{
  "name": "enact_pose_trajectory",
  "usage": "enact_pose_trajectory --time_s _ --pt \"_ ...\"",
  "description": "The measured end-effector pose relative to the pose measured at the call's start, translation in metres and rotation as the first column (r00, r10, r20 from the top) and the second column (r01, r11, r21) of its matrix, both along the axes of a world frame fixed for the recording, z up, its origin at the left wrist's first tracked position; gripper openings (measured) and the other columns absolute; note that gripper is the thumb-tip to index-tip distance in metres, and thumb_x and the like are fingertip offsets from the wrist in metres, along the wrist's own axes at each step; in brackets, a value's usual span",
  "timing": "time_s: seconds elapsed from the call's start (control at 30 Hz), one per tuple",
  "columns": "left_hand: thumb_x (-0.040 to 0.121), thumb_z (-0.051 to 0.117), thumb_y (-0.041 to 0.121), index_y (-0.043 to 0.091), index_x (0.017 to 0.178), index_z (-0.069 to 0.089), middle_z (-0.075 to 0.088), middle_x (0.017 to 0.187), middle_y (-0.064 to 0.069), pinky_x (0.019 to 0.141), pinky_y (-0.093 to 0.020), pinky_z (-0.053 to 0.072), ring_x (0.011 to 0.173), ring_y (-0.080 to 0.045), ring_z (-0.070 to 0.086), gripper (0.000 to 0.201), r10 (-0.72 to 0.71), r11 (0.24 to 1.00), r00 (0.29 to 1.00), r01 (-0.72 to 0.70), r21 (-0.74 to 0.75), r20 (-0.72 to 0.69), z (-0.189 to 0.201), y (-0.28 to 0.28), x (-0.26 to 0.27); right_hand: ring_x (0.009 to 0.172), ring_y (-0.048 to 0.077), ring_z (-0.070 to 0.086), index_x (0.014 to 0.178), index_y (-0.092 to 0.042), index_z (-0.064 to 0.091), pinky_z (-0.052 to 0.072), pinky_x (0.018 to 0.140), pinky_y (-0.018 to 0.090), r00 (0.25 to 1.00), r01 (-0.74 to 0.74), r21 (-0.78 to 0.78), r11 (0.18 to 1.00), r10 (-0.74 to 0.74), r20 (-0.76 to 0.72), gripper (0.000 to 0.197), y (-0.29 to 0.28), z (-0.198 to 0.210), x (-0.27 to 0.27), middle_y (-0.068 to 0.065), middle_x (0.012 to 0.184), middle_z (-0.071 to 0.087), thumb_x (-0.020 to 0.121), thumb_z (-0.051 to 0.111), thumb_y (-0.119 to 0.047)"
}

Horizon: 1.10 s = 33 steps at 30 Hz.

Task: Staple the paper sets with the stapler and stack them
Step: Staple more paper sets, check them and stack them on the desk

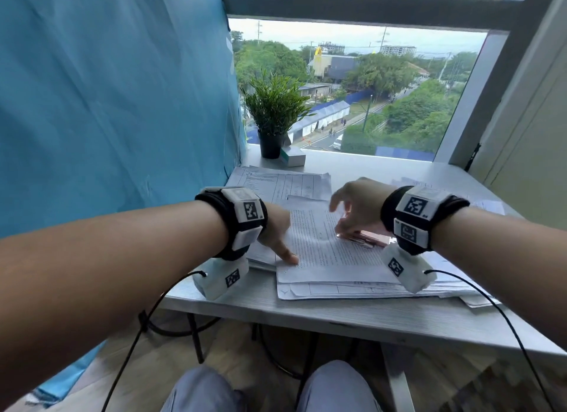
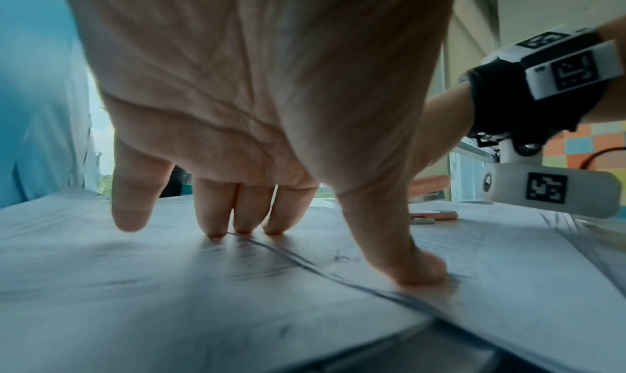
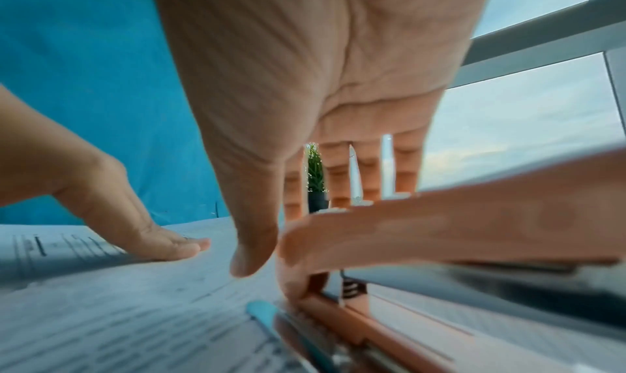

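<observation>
One potted plant [image 1: 276,105] behind papers [image 1: 331,246]

Bare forearms; black wristbands [image 1: 233,224] — white marker blocks (black square codes); thin black cables [image 1: 503,313]; grey trousers [image 1: 334,387].

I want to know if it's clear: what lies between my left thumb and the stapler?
Only printed paper: in the head view, the top sheet runs bare from the left hand to the pink stapler under the right hand.
</observation>
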<state>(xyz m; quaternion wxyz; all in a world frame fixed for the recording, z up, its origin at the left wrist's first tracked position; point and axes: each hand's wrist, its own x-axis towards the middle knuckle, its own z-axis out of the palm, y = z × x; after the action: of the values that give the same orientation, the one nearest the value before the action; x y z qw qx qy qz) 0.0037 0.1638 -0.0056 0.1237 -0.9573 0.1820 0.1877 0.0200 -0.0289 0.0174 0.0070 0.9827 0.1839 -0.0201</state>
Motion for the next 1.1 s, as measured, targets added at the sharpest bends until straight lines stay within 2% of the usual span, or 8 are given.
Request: enact_pose_trajectory --time_s 0.17,0.47,0.7,0.77,0.87,0.97,1.03,1.1 --pt "0.068 0.058 0.08 0.006 0.14 0.044 0.05 0.142 -0.009 0.109 -0.044 0.038 0.128 -0.027 0.048 0.104 0.039 0.998 0.999 -0.039 -0.053 -0.004 -0.003 0.005 0.002 0.089 0.01 0.058 0.098 -0.036 0.074 0.047 0.076 0.028 0.975 -0.212 0.068 0.975 0.216 -0.054 0.022 0.018 -0.003 0.0 -0.013 0.091 0.065 0.078 0.078 -0.029" --pt "0.069 0.062 0.076 0.008 0.14 0.045 0.053 0.139 -0.007 0.107 -0.043 0.04 0.126 -0.026 0.051 0.1 0.068 0.994 0.997 -0.07 -0.084 -0.026 -0.001 0.004 0.002 0.092 0.008 0.053 0.088 -0.033 0.071 0.049 0.081 0.032 0.936 -0.35 -0.102 0.931 0.351 -0.01 0.007 0.022 -0.015 0.005 -0.015 0.088 0.068 0.082 0.072 -0.037" --pt "0.07 0.058 0.077 0.007 0.136 0.049 0.056 0.134 -0.008 0.102 -0.04 0.044 0.121 -0.027 0.054 0.096 0.053 0.998 0.999 -0.053 -0.015 0.009 0.0 0.001 -0.002 0.101 0.017 0.046 0.087 -0.023 0.059 0.035 0.099 0.039 0.935 -0.317 -0.277 0.907 0.347 0.067 0.016 0.026 -0.019 -0.009 -0.005 0.092 0.061 0.092 0.043 -0.025" --pt "0.073 0.056 0.077 0.005 0.13 0.053 0.06 0.127 -0.009 0.091 -0.034 0.047 0.114 -0.027 0.058 0.092 0.03 0.999 0.999 -0.03 0.036 0.018 0.001 -0.002 -0.003 0.091 0.021 0.054 0.08 -0.022 0.052 0.044 0.091 0.039 0.934 -0.305 -0.164 0.938 0.328 0.144 0.014 0.023 -0.008 -0.024 0.001 0.088 0.063 0.09 0.042 -0.026" --pt "0.076 0.053 0.075 0.004 0.116 0.061 0.067 0.115 -0.01 0.076 -0.031 0.045 0.097 -0.025 0.062 0.082 -0.023 0.994 0.999 0.02 0.108 0.028 0.0 -0.003 -0.005 0.063 0.029 0.056 0.073 -0.021 0.042 0.048 0.06 0.031 0.918 -0.308 0.048 0.95 0.284 0.275 0.013 0.007 0.003 -0.057 0.007 0.07 0.058 0.085 0.043 -0.026" --pt "0.077 0.052 0.074 0.005 0.118 0.062 0.062 0.127 -0.009 0.091 -0.037 0.05 0.106 -0.025 0.061 0.082 -0.076 0.992 0.996 0.07 0.108 0.05 -0.001 -0.001 -0.005 0.049 0.027 0.048 0.072 -0.022 0.041 0.045 0.05 0.032 0.876 -0.342 0.233 0.91 0.219 0.429 0.012 -0.024 0.001 -0.103 0.001 0.055 0.051 0.081 0.048 -0.024" --pt "0.082 0.053 0.067 0.006 0.133 0.053 0.05 0.142 -0.008 0.105 -0.041 0.042 0.125 -0.025 0.052 0.08 -0.094 0.992 0.995 0.091 0.087 0.022 0.005 -0.003 -0.011 0.046 0.006 0.044 0.076 -0.019 0.048 0.042 0.05 0.024 0.848 -0.376 0.38 0.845 0.148 0.51 0.008 -0.049 -0.011 -0.133 -0.013 0.053 0.042 0.082 0.054 -0.017" --pt "0.078 0.057 0.066 0.013 0.142 0.045 0.045 0.148 -0.003 0.111 -0.037 0.036 0.131 -0.022 0.046 0.084 -0.064 0.998 0.998 0.064 -0.004 -0.014 0.01 -0.001 -0.015 0.046 0.003 0.038 0.077 -0.01 0.055 0.036 0.051 0.018 0.823 -0.383 0.48 0.789 0.056 0.565 0.006 -0.073 -0.028 -0.16 -0.016 0.055 0.035 0.081 0.058 -0.008"
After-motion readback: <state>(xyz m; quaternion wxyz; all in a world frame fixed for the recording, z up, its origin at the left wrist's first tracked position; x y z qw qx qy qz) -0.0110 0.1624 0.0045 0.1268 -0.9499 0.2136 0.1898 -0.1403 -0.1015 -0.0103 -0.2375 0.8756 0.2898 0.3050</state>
